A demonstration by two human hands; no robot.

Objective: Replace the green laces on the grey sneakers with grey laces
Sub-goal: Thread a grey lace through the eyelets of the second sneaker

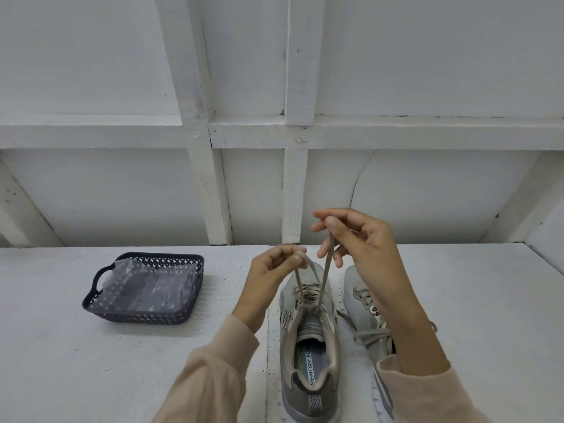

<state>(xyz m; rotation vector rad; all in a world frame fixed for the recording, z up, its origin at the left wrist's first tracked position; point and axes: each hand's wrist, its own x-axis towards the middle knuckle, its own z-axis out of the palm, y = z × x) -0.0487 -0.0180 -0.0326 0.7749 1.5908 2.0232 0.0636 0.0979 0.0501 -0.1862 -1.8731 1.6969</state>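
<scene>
Grey lace (325, 271) pinched by left hand (268, 279), right hand (363, 239).

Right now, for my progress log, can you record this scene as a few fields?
left grip: pinches one end of the grey lace
right grip: pinches the other end, higher
centre sneaker: grey lace threaded, ends held taut
second sneaker: beside it, laced grey, partly behind the right forearm
basket: left on the table, holds a plastic bag

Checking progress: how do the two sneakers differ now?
The left sneaker has lace ends held up, pinched by the left hand and right hand; the right sneaker has a tied lace. A forearm partly hides the right sneaker, not the left sneaker. Both are grey, grey-laced.
</scene>
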